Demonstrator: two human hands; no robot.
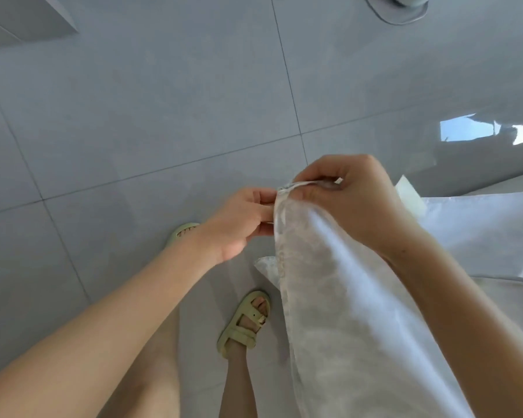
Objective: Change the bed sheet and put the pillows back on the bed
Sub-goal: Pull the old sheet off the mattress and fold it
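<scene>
- While the person stands on the gray floor (133, 116), the left hand (245, 224) pinches the left edge of the white sheet (329, 282).
- A green sandal (243, 324) is on the floor, just left of the white sheet.
- The right hand (347, 200) grips the top of the white sheet, close beside the left hand.
- The white sheet hangs down from both hands.

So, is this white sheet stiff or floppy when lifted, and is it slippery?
Probably floppy: the white sheet hangs in soft folds from the right hand. Likely light, since a pinch holds that end up. Its sheen suggests it may slip.
</scene>
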